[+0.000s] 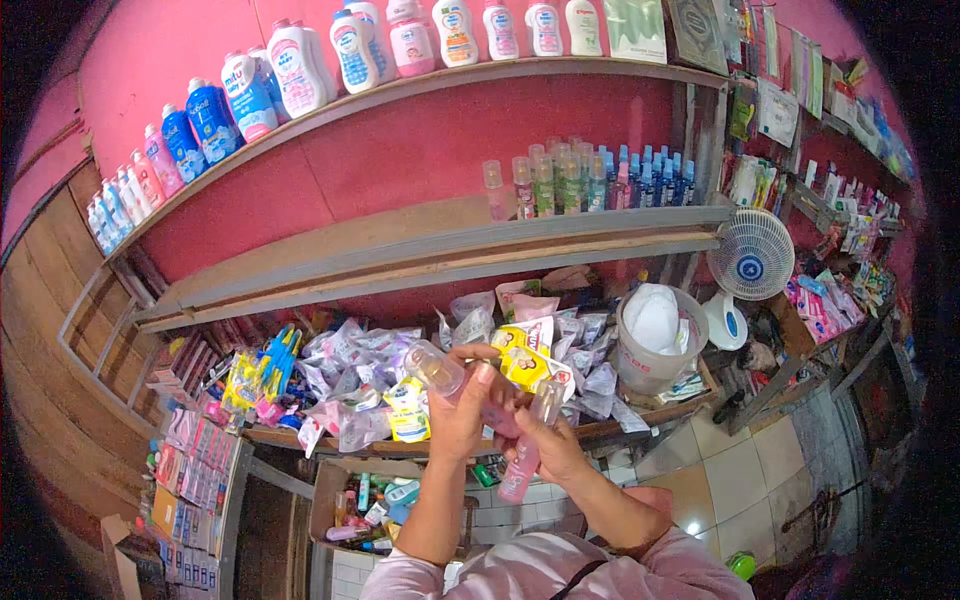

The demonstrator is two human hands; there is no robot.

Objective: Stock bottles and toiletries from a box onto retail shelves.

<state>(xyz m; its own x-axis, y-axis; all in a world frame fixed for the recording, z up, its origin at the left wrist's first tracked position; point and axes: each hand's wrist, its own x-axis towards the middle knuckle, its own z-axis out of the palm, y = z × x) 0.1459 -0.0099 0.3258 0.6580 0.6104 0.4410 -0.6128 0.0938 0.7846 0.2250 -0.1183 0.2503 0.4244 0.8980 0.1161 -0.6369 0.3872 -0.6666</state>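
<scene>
My left hand [469, 401] is closed around a pink spray bottle with a clear cap [435, 367], tilted so that the cap points up and left. My right hand [551, 446] grips a slimmer pink bottle with a clear cap [523, 465], its base pointing down. Both hands are close together over the front edge of the lower shelf. Behind them lie yellow pouches [529, 356] and many small plastic packets [360, 356]. On the middle shelf [450, 236] stands a cluster of spray bottles [570, 180] with clear, blue and pink caps.
Baby-care bottles [296, 67] line the top shelf. A plastic bucket [660, 341] holding a white bag and a white fan [750, 255] stand to the right. A cardboard box of mixed bottles [326, 495] sits below the lower shelf, beside a rack of small boxes [191, 487].
</scene>
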